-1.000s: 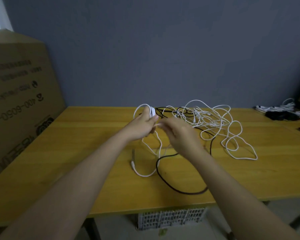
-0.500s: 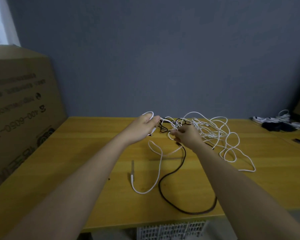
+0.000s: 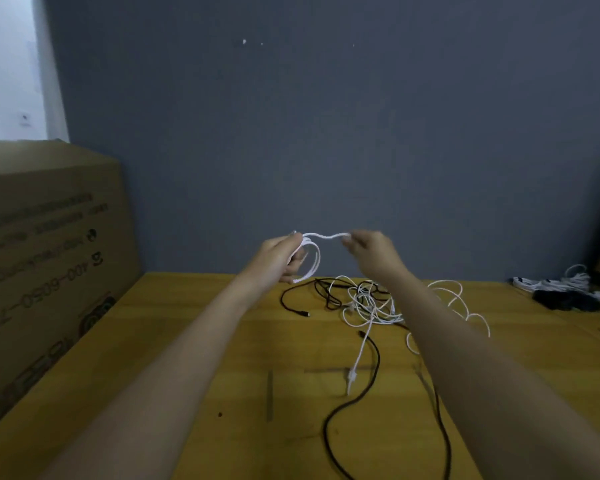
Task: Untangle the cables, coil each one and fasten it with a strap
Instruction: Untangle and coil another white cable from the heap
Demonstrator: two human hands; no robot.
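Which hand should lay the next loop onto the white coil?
The right hand. It pinches the free end of the white cable, while the left hand grips the coil and has to keep it together.

Cardboard box [image 3: 49, 271] at left: upside-down dark print, number partly legible "400-6050-7…"; the rest is blurred.

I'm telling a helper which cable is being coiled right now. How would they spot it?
Look above the yellow table, before the grey wall. The white cable hangs in loops from the left hand, its end pinched by the right hand. Unlike the tangle below, it is lifted off the tabletop.
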